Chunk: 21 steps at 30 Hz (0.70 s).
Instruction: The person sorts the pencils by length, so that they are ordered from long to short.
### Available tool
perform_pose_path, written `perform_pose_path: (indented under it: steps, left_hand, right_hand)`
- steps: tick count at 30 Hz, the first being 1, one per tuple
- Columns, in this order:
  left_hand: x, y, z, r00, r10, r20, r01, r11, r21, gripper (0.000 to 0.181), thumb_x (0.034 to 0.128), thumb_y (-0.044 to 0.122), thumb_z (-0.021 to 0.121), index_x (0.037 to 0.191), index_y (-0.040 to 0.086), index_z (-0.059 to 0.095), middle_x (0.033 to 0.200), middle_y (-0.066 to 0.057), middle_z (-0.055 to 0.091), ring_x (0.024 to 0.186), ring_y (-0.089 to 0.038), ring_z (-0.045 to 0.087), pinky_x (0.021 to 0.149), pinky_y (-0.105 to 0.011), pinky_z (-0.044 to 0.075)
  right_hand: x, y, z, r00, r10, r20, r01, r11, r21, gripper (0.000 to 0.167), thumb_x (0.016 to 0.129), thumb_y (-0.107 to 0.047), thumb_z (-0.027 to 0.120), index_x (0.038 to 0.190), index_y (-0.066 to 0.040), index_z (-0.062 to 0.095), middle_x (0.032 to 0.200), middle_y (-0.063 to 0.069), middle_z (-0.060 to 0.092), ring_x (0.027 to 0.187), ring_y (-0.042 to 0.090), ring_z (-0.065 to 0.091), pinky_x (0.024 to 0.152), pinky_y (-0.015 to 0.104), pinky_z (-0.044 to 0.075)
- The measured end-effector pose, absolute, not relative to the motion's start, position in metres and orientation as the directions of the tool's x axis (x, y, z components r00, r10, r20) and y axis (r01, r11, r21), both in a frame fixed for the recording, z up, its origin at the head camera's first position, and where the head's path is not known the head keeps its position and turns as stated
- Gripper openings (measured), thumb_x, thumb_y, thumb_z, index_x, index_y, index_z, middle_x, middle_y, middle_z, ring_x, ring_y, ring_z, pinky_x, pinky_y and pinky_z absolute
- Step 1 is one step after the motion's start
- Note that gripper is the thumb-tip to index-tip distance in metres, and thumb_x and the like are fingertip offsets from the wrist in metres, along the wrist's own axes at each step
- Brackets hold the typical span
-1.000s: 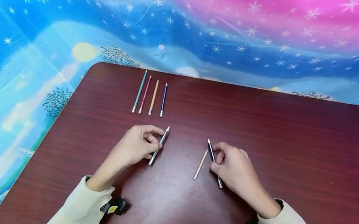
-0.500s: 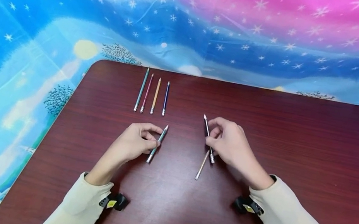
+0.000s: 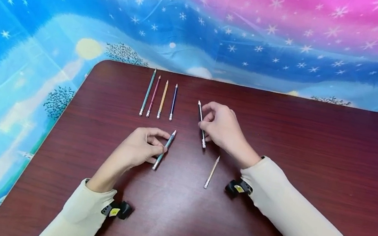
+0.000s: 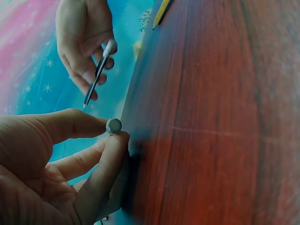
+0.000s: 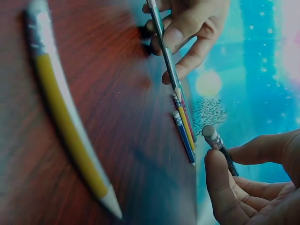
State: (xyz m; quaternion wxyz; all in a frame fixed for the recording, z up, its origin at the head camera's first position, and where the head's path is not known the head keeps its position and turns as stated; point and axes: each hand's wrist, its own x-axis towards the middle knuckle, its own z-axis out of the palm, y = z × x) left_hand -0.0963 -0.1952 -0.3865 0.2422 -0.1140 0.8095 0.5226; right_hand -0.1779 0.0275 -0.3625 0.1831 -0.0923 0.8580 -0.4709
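The left hand [image 3: 141,146] has its fingertips clamped on a green pencil [image 3: 169,141], which slants with its point away from the person and its eraser end nearer; the left wrist view shows that end almost head-on between thumb and finger. Whether this pencil touches the counter [image 3: 333,165] I cannot tell.

The right hand [image 3: 223,125], farther from the person than the left, pinches a black pencil [image 3: 202,136] between thumb and fingers, its point away and leaning to the left, its eraser end nearer. The two held pencils are apart.

A loose yellow pencil [image 3: 211,172] lies on the counter near the eraser end of the black pencil, not touching it, its point also away from the person.

Toward the far edge, four pencils lie side by side with gaps between them, points away and erasers nearer: from the left, a teal pencil [image 3: 147,93], a red pencil [image 3: 153,96], an orange-yellow pencil [image 3: 162,99] and a blue pencil [image 3: 173,102]. The teal one's point reaches the edge.

Both arms wear pale sleeves [image 3: 293,209]. Behind the counter hangs a pink and blue cloth [image 3: 95,8] with white snowflakes.
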Motion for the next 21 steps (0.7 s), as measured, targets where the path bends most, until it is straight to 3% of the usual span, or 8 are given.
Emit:
perform_pose_path:
  steps: [11,21]
  left_hand:
    - [-0.096,-0.197,-0.388,-0.856,0.070,-0.512,-0.444,0.406,0.799,0.038,0.0978,0.002,0.062,0.135,0.006,0.066,0.090,-0.008,0.070,0.078,-0.012,0.069,0.069,-0.029,0.063]
    - [-0.096,-0.195,-0.388,-0.858,0.071,-0.508,-0.444,0.394,0.805,0.037,0.0982,0.000,0.062,0.135,0.006,0.066,0.090,-0.008,0.070,0.077,-0.012,0.067,0.069,-0.029,0.063]
  right_hand:
    - [-0.205,-0.005,-0.376,-0.919,-0.287,-0.272,0.120,0.454,-0.883,0.034,0.095,0.004,0.064,0.128,0.004,0.061,0.096,0.015,0.068,0.053,0.012,0.062,0.056,0.031,0.063]
    - [-0.222,-0.023,-0.387,-0.928,-0.228,-0.294,0.186,0.399,-0.898,0.034,0.096,0.006,0.065,0.129,0.004,0.059,0.092,0.013,0.067,0.052,0.014,0.061,0.055,0.031,0.062]
